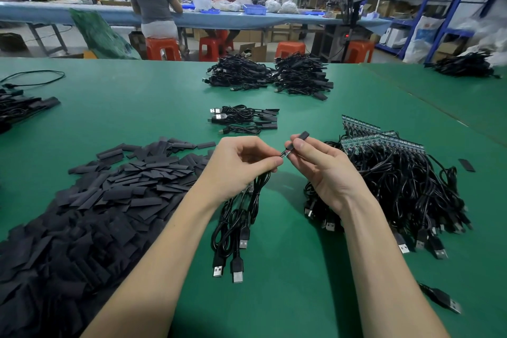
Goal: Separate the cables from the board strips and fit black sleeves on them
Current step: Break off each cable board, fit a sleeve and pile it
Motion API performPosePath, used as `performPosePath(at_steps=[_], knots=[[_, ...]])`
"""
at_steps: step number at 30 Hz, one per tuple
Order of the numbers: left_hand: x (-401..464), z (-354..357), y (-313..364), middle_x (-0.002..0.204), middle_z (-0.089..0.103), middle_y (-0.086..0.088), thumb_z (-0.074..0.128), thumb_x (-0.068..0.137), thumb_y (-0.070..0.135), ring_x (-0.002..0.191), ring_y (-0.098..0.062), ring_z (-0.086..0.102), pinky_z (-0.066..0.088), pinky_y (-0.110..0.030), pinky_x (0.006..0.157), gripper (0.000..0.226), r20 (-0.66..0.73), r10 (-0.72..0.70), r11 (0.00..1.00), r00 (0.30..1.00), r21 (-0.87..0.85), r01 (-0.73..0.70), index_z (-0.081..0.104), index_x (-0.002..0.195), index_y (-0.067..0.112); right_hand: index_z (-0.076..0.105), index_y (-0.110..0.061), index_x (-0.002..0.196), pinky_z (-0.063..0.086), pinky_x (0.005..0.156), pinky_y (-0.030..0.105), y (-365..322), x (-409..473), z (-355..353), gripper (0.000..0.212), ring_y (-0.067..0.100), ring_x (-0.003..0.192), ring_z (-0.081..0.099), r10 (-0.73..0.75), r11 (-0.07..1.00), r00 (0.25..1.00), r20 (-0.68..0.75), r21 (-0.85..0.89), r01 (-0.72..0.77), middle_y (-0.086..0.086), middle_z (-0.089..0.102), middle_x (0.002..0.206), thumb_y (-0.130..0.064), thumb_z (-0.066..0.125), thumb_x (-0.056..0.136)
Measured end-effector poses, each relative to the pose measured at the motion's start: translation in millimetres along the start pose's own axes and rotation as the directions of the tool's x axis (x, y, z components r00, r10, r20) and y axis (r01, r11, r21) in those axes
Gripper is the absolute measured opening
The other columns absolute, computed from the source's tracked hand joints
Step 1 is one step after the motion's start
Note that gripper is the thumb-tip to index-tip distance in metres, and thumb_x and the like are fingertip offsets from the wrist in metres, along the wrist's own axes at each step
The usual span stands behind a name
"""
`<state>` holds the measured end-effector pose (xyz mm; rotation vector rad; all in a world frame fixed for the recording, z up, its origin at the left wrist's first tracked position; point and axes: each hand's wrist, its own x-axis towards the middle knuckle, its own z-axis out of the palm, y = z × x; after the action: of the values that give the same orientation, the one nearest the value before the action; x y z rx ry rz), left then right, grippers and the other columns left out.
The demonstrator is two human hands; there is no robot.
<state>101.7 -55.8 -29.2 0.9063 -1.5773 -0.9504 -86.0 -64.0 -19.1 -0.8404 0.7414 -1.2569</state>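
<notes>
My left hand (241, 164) grips several black USB cables (236, 228) that hang down to the green table (137, 107), and pinches the small board end (285, 153) of one of them. My right hand (321, 164) pinches a black sleeve (300, 138) right at that board end, tilted up to the right. A large heap of flat black sleeves (90, 206) lies to the left. To the right sits a pile of cables still joined to green board strips (384, 143).
A few sleeved cables (247, 118) lie beyond my hands, with two bigger bundles (269, 74) farther back. More cables sit at the left edge (19, 107) and far right (466, 64). A loose USB plug (444, 302) lies near right. Two people work at a far bench.
</notes>
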Motion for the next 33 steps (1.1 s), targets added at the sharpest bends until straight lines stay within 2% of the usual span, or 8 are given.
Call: performPosePath(at_steps=[10,17,20,23,29,33], knots=[[-1.2,1.3,3.0,0.081,0.078,-0.007,0.082,0.079,0.002,0.072,-0.015,0.074,0.056,-0.02,0.073,0.016,-0.034,0.011,0.996,0.999,-0.083,-0.014,0.081,0.083,0.018,0.082,-0.009,0.085,0.057,0.074,0.017,4.0,-2.0,1.8,0.012,0.015,0.085,0.074,0.005,0.999,0.996,0.089,-0.034,-0.002,0.011,0.077,0.095,-0.012,0.076,0.075],[0.5,3.2,6.1,0.077,0.076,-0.011,0.079,0.078,-0.004,0.069,-0.016,0.072,0.057,-0.023,0.073,0.015,-0.072,0.005,0.992,0.997,-0.124,-0.014,0.073,0.089,0.003,0.081,-0.009,0.087,0.057,0.071,0.017,8.3,-0.2,6.8,0.014,0.013,0.078,0.073,0.044,0.998,0.995,0.094,-0.043,-0.04,0.01,0.077,0.093,-0.015,0.078,0.075],[2.5,4.0,6.7,0.077,0.076,-0.012,0.078,0.08,-0.004,0.069,-0.018,0.072,0.056,-0.023,0.075,0.019,-0.088,-0.055,0.983,0.995,-0.182,0.039,0.066,0.092,0.005,0.075,-0.011,0.102,0.057,0.072,0.02,9.5,-0.2,9.8,0.027,0.015,0.079,0.073,-0.023,0.998,0.997,0.073,-0.05,0.026,0.01,0.077,0.093,-0.019,0.079,0.076],[3.0,4.2,4.6,0.076,0.075,-0.01,0.077,0.08,-0.005,0.072,-0.018,0.073,0.057,-0.023,0.076,0.016,-0.092,-0.072,0.983,0.993,-0.175,0.055,0.068,0.088,0.005,0.07,-0.014,0.116,0.059,0.08,0.027,12.0,1.4,11.6,0.033,0.023,0.087,0.074,-0.146,0.989,0.988,0.041,-0.031,0.147,0.017,0.076,0.096,-0.007,0.076,0.084],[2.3,5.3,-1.3,0.077,0.075,-0.01,0.078,0.081,-0.001,0.074,-0.02,0.074,0.057,-0.025,0.077,0.013,-0.098,-0.092,0.982,0.991,-0.174,0.074,0.07,0.086,0.008,0.076,-0.015,0.108,0.06,0.077,0.028,16.7,1.1,15.9,0.026,0.023,0.085,0.074,-0.235,0.969,0.972,-0.007,-0.075,0.233,0.015,0.077,0.091,-0.003,0.076,0.085],[1.8,4.9,-3.8,0.077,0.076,-0.011,0.08,0.081,0.002,0.075,-0.02,0.075,0.057,-0.022,0.075,0.013,-0.09,-0.1,0.983,0.991,-0.162,0.085,0.072,0.085,0.011,0.076,-0.008,0.109,0.061,0.079,0.031,17.6,3.3,14.4,0.023,0.025,0.082,0.073,-0.229,0.971,0.973,-0.038,-0.075,0.226,0.015,0.076,0.089,-0.001,0.076,0.086]])
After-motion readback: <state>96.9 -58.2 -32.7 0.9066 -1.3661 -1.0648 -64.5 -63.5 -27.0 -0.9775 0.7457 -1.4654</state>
